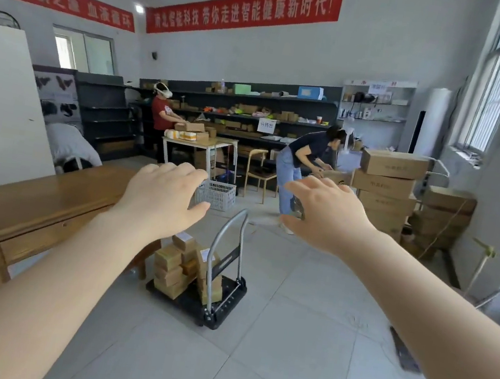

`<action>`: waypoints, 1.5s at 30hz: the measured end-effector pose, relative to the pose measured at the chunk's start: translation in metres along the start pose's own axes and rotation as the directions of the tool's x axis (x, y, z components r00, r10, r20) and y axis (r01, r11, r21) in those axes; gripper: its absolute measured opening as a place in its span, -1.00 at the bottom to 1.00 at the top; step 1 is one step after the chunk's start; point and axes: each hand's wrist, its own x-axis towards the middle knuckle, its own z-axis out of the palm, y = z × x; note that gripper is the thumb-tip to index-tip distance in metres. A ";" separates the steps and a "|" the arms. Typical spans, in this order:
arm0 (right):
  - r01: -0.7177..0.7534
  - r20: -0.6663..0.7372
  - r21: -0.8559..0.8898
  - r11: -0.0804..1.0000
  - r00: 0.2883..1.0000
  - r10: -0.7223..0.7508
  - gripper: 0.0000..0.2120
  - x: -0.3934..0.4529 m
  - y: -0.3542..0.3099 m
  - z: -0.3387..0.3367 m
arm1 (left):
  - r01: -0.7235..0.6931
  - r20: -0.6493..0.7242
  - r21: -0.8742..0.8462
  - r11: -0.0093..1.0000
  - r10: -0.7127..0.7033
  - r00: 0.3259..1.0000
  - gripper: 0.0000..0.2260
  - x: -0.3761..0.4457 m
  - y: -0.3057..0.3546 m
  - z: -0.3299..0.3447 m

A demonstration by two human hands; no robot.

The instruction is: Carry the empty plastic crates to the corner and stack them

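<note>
**Operator:** Report item counts.

**Guide:** You have one light grey lattice-walled plastic crate (216, 194) in view, standing upright on the pale tiled floor (303, 325) across the room, beside the legs of a white-framed worktop (199, 143). One black platform trolley with a silver tube handle (213, 280) stands nearer you, loaded with small brown cardboard cartons; an exact carton count cannot be made. One long wooden worktop (31, 206) runs along your left. One tall stack of large cardboard boxes (387, 189) stands at right. Two other persons are present: one at the white-framed worktop, one bending by the large boxes.

**Operator:** Report edges and clearance.

**Guide:** The trolley sits just beside the end of the wooden worktop. Open floor lies to the right of the trolley, between it and the window wall. The crate is well apart from the trolley.

**Operator:** Report hand state.

**Guide:** Your left hand (160, 199) and right hand (329, 213) are both raised ahead of you, fingers spread and loosely curled, palms away. Each holds nothing and touches nothing.
</note>
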 end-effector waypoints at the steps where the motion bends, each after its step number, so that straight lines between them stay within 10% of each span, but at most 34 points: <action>1: -0.004 -0.001 -0.001 1.000 1.000 0.004 -0.46 0.010 0.016 0.008 | -0.002 -0.004 -0.007 1.000 0.002 1.000 -0.51 0.018 0.010 0.008; 45: 0.105 0.079 0.005 0.994 0.991 -0.105 -0.51 0.650 0.439 0.394 | 0.017 0.146 0.049 0.999 -0.025 0.989 -0.51 0.757 0.070 0.435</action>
